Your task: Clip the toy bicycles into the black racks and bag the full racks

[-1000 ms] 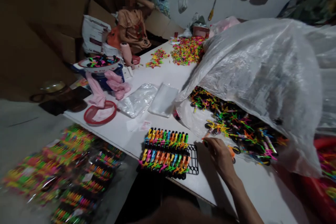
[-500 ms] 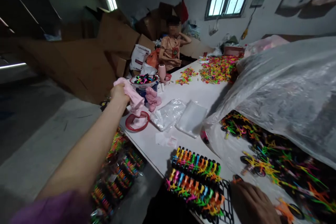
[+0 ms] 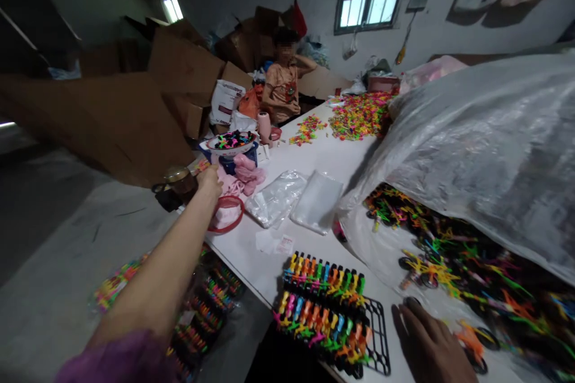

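Note:
My left hand point(image 3: 209, 182) reaches out to the far left part of the table, its fingers closed on a pink cloth point(image 3: 231, 184) that now lies on the tabletop. Beside that hand are a crumpled pink plastic bag point(image 3: 250, 171) and a red-rimmed round basket point(image 3: 243, 213). Palm down at the lower right, my right hand point(image 3: 429, 335) rests with its fingers stretched out, next to a small black wheel. To its left stands a black rack point(image 3: 380, 335) holding two rows of colourful toy bikes point(image 3: 326, 317). An orange toy bike point(image 3: 469, 338) lies to its right.
Clear plastic bags point(image 3: 317, 200) lie mid-table. A large plastic sack point(image 3: 485, 149) spills toy bikes at right. A bowl of small parts point(image 3: 233, 140), a glass mug point(image 3: 179, 182) and a heap of colourful pieces point(image 3: 359, 114) stand around. A seated person point(image 3: 283, 84) is beyond.
My left hand has lowered the pink cloth from the air above the basket down to the table. My right hand stays near the rack. The view has swung slightly right.

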The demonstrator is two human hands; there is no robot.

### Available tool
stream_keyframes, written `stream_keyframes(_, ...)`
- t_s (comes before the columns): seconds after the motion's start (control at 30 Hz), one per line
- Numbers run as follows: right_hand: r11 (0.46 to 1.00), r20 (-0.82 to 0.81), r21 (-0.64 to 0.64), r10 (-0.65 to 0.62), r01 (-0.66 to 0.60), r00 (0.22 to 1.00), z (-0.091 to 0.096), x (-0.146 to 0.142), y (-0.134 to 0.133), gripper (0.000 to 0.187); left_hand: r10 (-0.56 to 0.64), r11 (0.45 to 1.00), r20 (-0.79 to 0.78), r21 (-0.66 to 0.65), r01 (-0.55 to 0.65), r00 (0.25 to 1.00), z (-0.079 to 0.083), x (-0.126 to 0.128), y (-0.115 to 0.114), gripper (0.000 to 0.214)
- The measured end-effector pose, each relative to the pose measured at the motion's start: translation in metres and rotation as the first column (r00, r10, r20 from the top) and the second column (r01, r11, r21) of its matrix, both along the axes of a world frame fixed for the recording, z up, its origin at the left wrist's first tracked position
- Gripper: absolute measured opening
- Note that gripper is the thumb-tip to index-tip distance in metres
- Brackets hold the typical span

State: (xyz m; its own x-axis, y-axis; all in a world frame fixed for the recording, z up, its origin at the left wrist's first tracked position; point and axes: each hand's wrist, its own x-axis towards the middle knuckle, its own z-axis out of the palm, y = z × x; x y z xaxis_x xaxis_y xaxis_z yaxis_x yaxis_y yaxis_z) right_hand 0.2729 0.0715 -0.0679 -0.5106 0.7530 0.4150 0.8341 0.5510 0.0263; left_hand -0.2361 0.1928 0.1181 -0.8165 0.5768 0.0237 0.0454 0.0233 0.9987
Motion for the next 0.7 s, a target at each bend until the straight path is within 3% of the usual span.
stream_keyframes(0.1, 0.981, 0.073, -0.185, -0.041, 0.054, 0.997, 0.032, -0.024, -0.004, 0.024, -0.160, 0.986, -0.023, -0.049, 0.159, 0.987, 0.002, 0.053, -0.030, 0.019)
stream_keyframes(0.17, 0.970, 0.079, -0.240, -0.019, 0.038, 0.997, 0.046, -0.034, -0.004, 0.020, -0.393, 0.918, -0.055, -0.073, 0.389, 0.918, 0.000, 0.100, -0.054, 0.028)
stream_keyframes(0.2, 0.965, 0.070, -0.261, 0.017, 0.002, 0.997, 0.049, -0.035, -0.004, 0.019, -0.562, 0.827, -0.234, -0.151, 0.541, 0.793, -0.002, 0.123, -0.068, 0.031)
stream_keyframes(0.23, 0.960, 0.068, -0.279, 0.040, -0.019, 0.997, 0.049, -0.032, -0.005, 0.019, -0.685, 0.722, -0.400, -0.267, 0.638, 0.609, -0.004, 0.145, -0.081, 0.030)
stream_keyframes(0.27, 0.955, 0.058, -0.296, 0.047, -0.027, 0.997, 0.048, -0.027, -0.008, 0.018, -0.738, 0.644, -0.515, -0.343, 0.684, 0.437, -0.008, 0.164, -0.095, 0.028)
stream_keyframes(0.33, 0.945, 0.026, -0.326, 0.031, -0.021, 0.999, 0.044, -0.009, -0.019, 0.016, -0.766, 0.493, -0.631, -0.451, 0.744, 0.124, -0.019, 0.197, -0.120, 0.027)
stream_keyframes(0.4, 0.941, -0.026, -0.338, -0.014, 0.005, 1.000, 0.043, 0.011, -0.030, 0.017, -0.722, 0.424, -0.690, -0.494, 0.759, -0.045, -0.035, 0.221, -0.139, 0.026)
stream_keyframes(0.53, 0.935, -0.059, -0.318, -0.187, 0.159, 0.981, 0.044, 0.033, -0.017, 0.024, -0.592, 0.450, -0.781, -0.525, 0.723, -0.199, -0.074, 0.249, -0.162, 0.022)
stream_keyframes(0.6, 0.923, -0.009, -0.301, -0.256, 0.242, 0.967, 0.047, 0.028, 0.011, 0.023, -0.535, 0.481, -0.812, -0.520, 0.706, -0.234, -0.088, 0.257, -0.168, 0.020)
stream_keyframes(0.7, 0.933, 0.109, -0.279, -0.206, 0.229, 0.973, 0.055, 0.011, 0.059, 0.020, -0.498, 0.516, -0.833, -0.508, 0.690, -0.241, -0.096, 0.263, -0.173, 0.020)
